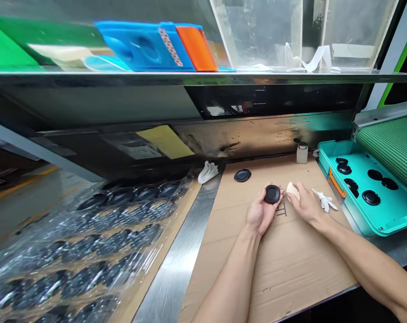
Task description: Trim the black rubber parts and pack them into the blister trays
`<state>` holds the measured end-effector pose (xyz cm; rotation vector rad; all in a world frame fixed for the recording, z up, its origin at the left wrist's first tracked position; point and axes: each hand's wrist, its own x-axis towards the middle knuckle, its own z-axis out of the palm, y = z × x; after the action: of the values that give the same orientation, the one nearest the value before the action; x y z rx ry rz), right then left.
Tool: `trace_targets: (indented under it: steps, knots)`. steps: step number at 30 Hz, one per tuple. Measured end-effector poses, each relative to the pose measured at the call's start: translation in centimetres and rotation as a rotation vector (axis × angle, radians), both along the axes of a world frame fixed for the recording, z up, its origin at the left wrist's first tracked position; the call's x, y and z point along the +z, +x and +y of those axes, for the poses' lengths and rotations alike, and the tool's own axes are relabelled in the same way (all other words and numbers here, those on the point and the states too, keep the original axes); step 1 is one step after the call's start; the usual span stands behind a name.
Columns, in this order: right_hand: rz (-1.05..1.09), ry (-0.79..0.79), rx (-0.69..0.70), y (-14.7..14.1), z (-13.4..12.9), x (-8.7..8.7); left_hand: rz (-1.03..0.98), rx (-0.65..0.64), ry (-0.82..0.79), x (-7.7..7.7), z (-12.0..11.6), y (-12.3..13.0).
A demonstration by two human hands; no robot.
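Observation:
A round black disc (pixel 272 194) with a raised rim rests in my left hand (pixel 259 213), held by thumb and fingers above the cardboard sheet (pixel 237 251). Just to its right, my right hand (pixel 306 204) grips a small cream-coloured pad (pixel 292 191), apart from the disc. Another black disc (pixel 242 175) lies on the cardboard, up and left of my left hand. A crumpled white glove (pixel 325 200) lies to the right of my right hand.
Clear plastic trays (pixel 89 242) with several black discs fill the left. A teal bin (pixel 388 220) with black parts stands right, beside a green conveyor belt (pixel 391 143). A small bottle (pixel 302 153) and white cloth (pixel 208 172) sit behind. A metal shelf (pixel 257 79) spans above.

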<state>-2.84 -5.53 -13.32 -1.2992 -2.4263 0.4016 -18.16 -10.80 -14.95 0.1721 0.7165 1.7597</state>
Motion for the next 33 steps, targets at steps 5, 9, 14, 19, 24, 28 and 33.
trace_targets:
  steps: [5, 9, 14, 19, 24, 28, 33]
  knots:
    - [-0.114, 0.294, -0.057, 2.5, 1.6, 1.6, -0.150, -0.019, -0.102, 1.3, -0.7, -1.9]
    - [-0.385, 0.273, -0.230, 4.6, 2.8, 2.4, -0.198, -0.117, -0.184, 1.4, -1.0, -2.3]
    - [-0.552, 0.045, -0.204, 5.8, 3.9, 2.6, -0.214, -0.160, -0.191, 1.4, -1.1, -2.3]
    - [-0.472, 0.065, -0.135, 5.1, 4.2, 2.1, -0.209, -0.162, -0.182, 1.0, -0.9, -2.5]
    - [-0.151, 0.210, -0.090, 3.4, 4.3, 1.2, -0.008, -0.163, -0.165, -0.2, -0.3, -0.2]
    - [-0.022, 0.266, -0.150, 1.3, 7.2, 3.2, 0.124, -0.393, -0.045, -0.5, -0.5, 3.3]
    - [-0.110, 0.308, -0.216, -1.1, 15.0, 8.6, 0.098, -0.523, -0.017, 0.0, -1.0, 4.2]
